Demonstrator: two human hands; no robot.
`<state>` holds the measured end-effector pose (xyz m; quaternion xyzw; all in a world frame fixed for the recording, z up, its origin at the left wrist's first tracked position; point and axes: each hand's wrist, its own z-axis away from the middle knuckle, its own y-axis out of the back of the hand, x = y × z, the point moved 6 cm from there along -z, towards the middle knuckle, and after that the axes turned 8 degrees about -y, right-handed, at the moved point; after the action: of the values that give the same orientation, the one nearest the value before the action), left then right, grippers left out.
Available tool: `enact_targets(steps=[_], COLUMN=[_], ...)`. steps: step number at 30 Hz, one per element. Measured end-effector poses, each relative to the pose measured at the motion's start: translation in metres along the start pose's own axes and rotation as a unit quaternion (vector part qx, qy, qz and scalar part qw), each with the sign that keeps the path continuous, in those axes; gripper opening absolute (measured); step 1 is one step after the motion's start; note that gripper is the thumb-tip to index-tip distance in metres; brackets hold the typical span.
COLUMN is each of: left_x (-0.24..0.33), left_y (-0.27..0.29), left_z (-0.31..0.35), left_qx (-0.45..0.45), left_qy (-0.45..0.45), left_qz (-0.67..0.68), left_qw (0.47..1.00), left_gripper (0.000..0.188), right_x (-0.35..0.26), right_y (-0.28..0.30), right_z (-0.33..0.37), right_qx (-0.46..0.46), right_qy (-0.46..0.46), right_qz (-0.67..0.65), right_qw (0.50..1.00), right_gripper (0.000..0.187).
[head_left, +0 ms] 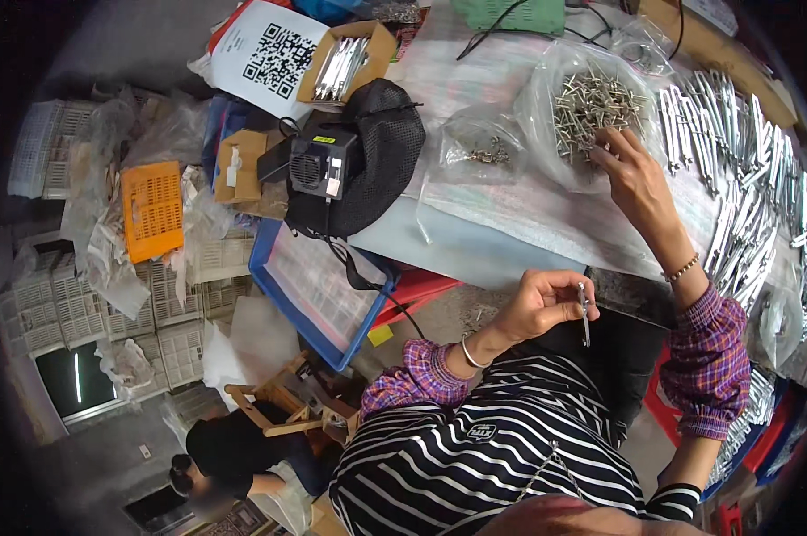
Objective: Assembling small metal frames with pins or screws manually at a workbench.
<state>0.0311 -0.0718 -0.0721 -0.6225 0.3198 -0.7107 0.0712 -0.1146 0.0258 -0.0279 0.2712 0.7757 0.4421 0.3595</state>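
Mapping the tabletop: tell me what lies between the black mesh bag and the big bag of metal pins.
In the head view, a smaller clear bag holding small metal pieces lies between.

Looked steeply down from head height, through the left of two side-by-side fisheye cameras. Faced the worktable (511, 210), with left hand (546, 305) and right hand (633, 174) at close range, striped shirt (475, 456) across the lower edge. Reached wide to a co-worker (243, 447) and crates (73, 308), farther off at left. Bent straight edges near the rim.
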Motion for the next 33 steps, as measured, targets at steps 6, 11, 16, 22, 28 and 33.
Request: enact_targets(steps=[6, 11, 16, 22, 28, 33], left_x=[-0.001, -0.003, -0.006, -0.005, 0.008, 0.004], left_y=[0.001, 0.001, 0.000, 0.001, 0.006, -0.005], left_z=[-0.001, -0.001, 0.000, -0.003, -0.006, -0.001], left_qx=[0.013, 0.009, 0.017, 0.028, 0.044, 0.058], left_qy=[0.013, 0.011, 0.026, -0.003, -0.033, -0.031], left_qz=[0.003, 0.002, 0.005, -0.013, -0.037, -0.055], left_qw=[1.000, 1.000, 1.000, 1.000, 0.998, 0.996], left_gripper=[0.012, 0.012, 0.013, 0.013, 0.018, 0.020], right_x=[0.003, 0.007, 0.005, 0.003, -0.024, -0.048], right_y=[0.001, 0.001, 0.004, 0.025, 0.066, 0.073], right_z=[0.003, 0.004, 0.006, 0.003, 0.046, 0.112], right_qx=[-0.002, -0.031, 0.003, 0.037, -0.074, -0.108], right_qy=[-0.010, -0.024, -0.027, -0.028, -0.180, -0.273], right_qz=[-0.001, 0.025, 0.021, 0.004, -0.327, -0.430], right_qw=[1.000, 0.999, 0.999, 0.999, 0.925, 0.854], right_gripper=[0.026, 0.027, 0.024, 0.013, 0.014, 0.014])
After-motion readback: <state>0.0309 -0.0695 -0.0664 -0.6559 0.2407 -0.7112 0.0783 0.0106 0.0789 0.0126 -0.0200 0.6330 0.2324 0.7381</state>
